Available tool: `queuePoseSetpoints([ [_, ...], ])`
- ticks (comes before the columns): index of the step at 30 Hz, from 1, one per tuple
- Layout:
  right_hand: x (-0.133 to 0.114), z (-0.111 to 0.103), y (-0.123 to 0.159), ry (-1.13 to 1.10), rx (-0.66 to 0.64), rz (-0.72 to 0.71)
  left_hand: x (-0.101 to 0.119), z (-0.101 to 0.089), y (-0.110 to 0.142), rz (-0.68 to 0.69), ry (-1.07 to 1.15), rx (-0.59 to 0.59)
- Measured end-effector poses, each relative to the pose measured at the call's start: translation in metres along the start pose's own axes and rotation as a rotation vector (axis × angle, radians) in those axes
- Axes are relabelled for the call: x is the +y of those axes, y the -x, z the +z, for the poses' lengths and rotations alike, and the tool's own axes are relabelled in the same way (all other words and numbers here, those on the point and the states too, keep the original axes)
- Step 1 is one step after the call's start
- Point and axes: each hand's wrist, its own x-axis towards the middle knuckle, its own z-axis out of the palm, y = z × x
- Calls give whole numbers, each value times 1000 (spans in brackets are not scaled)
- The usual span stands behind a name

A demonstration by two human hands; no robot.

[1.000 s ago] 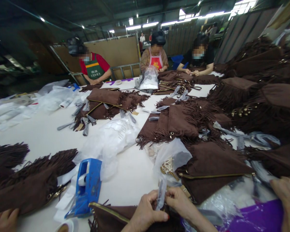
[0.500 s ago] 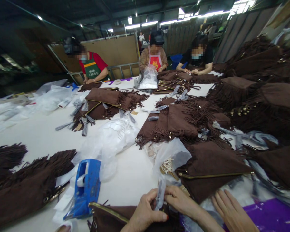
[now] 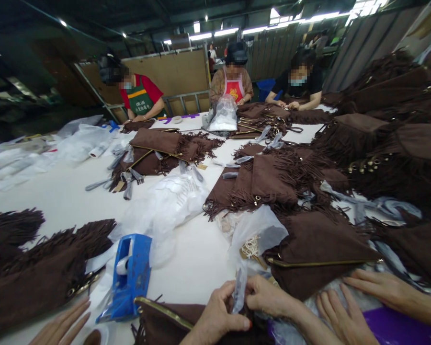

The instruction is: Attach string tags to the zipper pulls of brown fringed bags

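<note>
At the bottom centre, my left hand [image 3: 219,309] is closed on a strap wrapped in greyish clear plastic [image 3: 240,290], which stands upright between thumb and fingers. My right hand [image 3: 271,297] meets it from the right, its fingers bent in a pinch against the wrapped strap. Under both hands lies a dark brown fringed bag [image 3: 187,314] with a gold zip along its edge. Just beyond my right hand is an open plastic bag [image 3: 260,230] with cream cords in it. Another brown bag [image 3: 319,258] with a gold zip rests to the right.
A blue tape dispenser [image 3: 132,278] stands left of my hands. Co-workers' hands [image 3: 339,309] press on plastic over a purple sheet [image 3: 402,326]; another person's hand [image 3: 66,323] shows lower left. Piles of fringed bags [image 3: 273,177] and crumpled white plastic [image 3: 168,201] cover the table. Three people work opposite.
Another person's hand has come in at the right onto the plastic, and one at the lower left shows more fully. My hands keep nearly the same hold on the wrapped strap.
</note>
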Motion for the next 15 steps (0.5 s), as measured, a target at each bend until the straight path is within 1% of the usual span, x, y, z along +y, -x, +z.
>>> queuePoseSetpoints([
  [2, 5, 1, 0, -49, 116, 14, -5, -2, -3, -14, -8, 16],
  [3, 7, 1, 0, -85, 186, 21, -8, -3, -4, -11, -12, 43],
  [5, 13, 2, 1, -177, 314, 41, -15, -6, -7, -1, -29, 126],
  [7, 17, 3, 3, -276, 395, 56, -19, -9, -9, 10, -74, 213],
  [9, 18, 5, 5, -356, 435, 58, -19, -11, -10, 25, -191, 240],
  [12, 16, 8, 7, -431, 470, 39, -12, -11, -14, 11, -426, 243],
  [13, 15, 8, 7, -446, 479, 31, -9, -9, -16, -5, -476, 235],
  [15, 12, 9, 6, -467, 497, 15, -5, -6, -20, -18, -507, 221],
])
